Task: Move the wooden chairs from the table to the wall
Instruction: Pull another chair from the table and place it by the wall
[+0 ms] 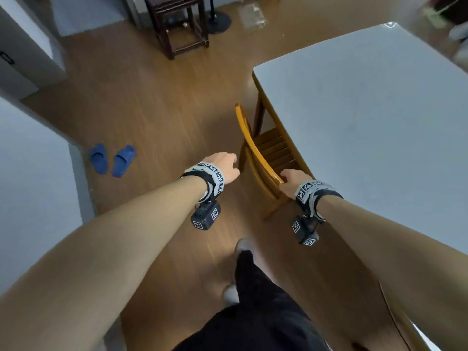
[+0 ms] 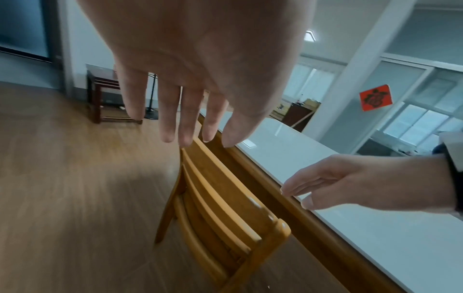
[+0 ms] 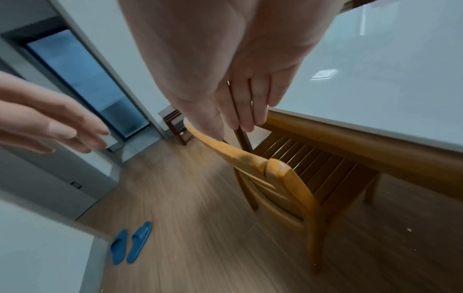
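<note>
A light wooden chair [image 1: 255,153] stands tucked under the white-topped table [image 1: 367,110], its slatted back toward me. My right hand [image 1: 291,177] is at the near end of the chair's top rail. In the right wrist view its fingers [image 3: 245,111] are straight, on the table side of the chair [image 3: 283,178], with the thumb on the near side, and nothing is gripped. My left hand [image 1: 225,165] hovers just left of the chair back, apart from it. Its fingers [image 2: 172,123] are straight and spread above the far end of the chair [image 2: 220,198].
Blue slippers [image 1: 111,159] lie on the wood floor by the white wall [image 1: 30,173] on the left. A dark wooden stool [image 1: 177,24] and a black stand base [image 1: 219,20] are at the far side. My legs are behind the chair.
</note>
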### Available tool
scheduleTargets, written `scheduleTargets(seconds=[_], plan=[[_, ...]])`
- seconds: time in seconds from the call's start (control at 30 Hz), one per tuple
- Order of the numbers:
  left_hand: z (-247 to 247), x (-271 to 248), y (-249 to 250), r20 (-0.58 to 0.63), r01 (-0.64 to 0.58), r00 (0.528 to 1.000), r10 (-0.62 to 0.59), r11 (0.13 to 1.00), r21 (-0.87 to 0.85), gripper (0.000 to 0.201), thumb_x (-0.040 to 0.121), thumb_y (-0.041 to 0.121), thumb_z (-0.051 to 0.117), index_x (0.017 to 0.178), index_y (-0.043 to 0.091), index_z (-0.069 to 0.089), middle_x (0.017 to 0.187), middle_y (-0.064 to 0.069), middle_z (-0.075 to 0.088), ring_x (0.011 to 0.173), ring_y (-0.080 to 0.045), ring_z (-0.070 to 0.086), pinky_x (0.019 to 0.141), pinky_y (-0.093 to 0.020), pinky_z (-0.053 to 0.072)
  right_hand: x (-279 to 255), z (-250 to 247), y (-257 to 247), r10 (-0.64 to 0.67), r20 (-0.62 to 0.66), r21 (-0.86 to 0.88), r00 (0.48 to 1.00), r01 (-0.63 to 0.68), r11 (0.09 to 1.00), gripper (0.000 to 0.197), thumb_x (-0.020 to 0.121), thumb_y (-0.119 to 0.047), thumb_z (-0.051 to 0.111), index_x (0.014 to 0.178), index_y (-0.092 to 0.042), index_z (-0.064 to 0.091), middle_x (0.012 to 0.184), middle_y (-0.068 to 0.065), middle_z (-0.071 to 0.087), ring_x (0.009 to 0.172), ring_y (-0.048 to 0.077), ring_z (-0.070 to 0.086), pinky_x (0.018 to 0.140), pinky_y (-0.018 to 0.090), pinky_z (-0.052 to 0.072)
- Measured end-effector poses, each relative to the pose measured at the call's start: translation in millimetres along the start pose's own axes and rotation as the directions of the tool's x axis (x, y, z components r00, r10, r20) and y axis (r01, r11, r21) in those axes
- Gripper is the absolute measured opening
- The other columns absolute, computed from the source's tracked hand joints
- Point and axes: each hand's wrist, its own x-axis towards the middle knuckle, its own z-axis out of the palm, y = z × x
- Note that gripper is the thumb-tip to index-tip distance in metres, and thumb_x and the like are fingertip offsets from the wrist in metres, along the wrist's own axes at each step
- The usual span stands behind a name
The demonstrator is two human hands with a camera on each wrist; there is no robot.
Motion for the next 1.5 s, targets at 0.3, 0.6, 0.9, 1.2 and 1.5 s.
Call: scheduleTargets(seconds=[0.3, 0.6, 0.9, 1.2, 1.5], plan=[[-32, 161, -7, 0.119, -0.239, 0.968, 0.222, 0.959, 0.155, 0.052, 0.097, 0.035, 0.046, 0.147, 0.021, 0.042, 0.147, -0.006, 0.044, 0.129, -0.031, 0.048, 0.093, -0.045, 0.046, 95, 3, -31, 0.108, 0.059, 0.176, 0.992, -0.117, 0.978, 0.058, 0.097, -0.032, 0.058, 0.151, -0.017, 0.045, 0.148, 0.005, 0.051, 0.129, 0.025, 0.055, 0.103, 0.038, 0.05], [-26, 269, -31, 0.386, -0.642, 0.763, 0.518, 0.672, 0.368, 0.059, 0.091, 0.033, 0.055, 0.147, 0.018, 0.044, 0.145, -0.008, 0.048, 0.133, -0.03, 0.043, 0.111, -0.043, 0.035, 140, 31, -63, 0.443, 0.1, 0.342, 0.891, -0.449, 0.826, 0.045, 0.089, -0.033, 0.064, 0.131, -0.02, 0.058, 0.128, 0.005, 0.062, 0.113, 0.026, 0.062, 0.095, 0.039, 0.052], [-17, 302, -56, 0.479, -0.841, 0.539, 0.693, 0.406, 0.358, 0.036, 0.094, 0.028, 0.051, 0.128, 0.025, 0.06, 0.114, -0.001, 0.068, 0.1, -0.027, 0.064, 0.078, -0.035, 0.049, 148, 64, -109, 0.703, -0.002, 0.429, 0.711, -0.634, 0.643, 0.019, 0.09, -0.044, 0.062, 0.098, -0.027, 0.067, 0.093, 0.0, 0.07, 0.092, 0.028, 0.067, 0.072, 0.035, 0.049], [-21, 296, -119, 0.548, -0.892, 0.436, 0.714, 0.26, 0.37, 0.018, 0.09, 0.028, 0.056, 0.104, 0.025, 0.065, 0.093, 0.0, 0.068, 0.086, -0.025, 0.064, 0.064, -0.032, 0.046, 142, 104, -213, 0.805, -0.015, 0.558, 0.593, -0.663, 0.499, 0.021, 0.09, -0.047, 0.063, 0.098, -0.028, 0.067, 0.094, 0.001, 0.071, 0.093, 0.029, 0.067, 0.08, 0.039, 0.056], [-37, 313, -198, 0.588, -0.945, 0.252, 0.769, 0.063, 0.322, 0.018, 0.093, 0.027, 0.058, 0.107, 0.024, 0.068, 0.092, 0.001, 0.068, 0.083, -0.021, 0.064, 0.063, -0.031, 0.048, 175, 144, -333, 0.892, -0.022, 0.607, 0.451, -0.703, 0.371, 0.017, 0.092, -0.046, 0.065, 0.094, -0.029, 0.061, 0.096, 0.001, 0.07, 0.091, 0.028, 0.066, 0.069, 0.032, 0.045]])
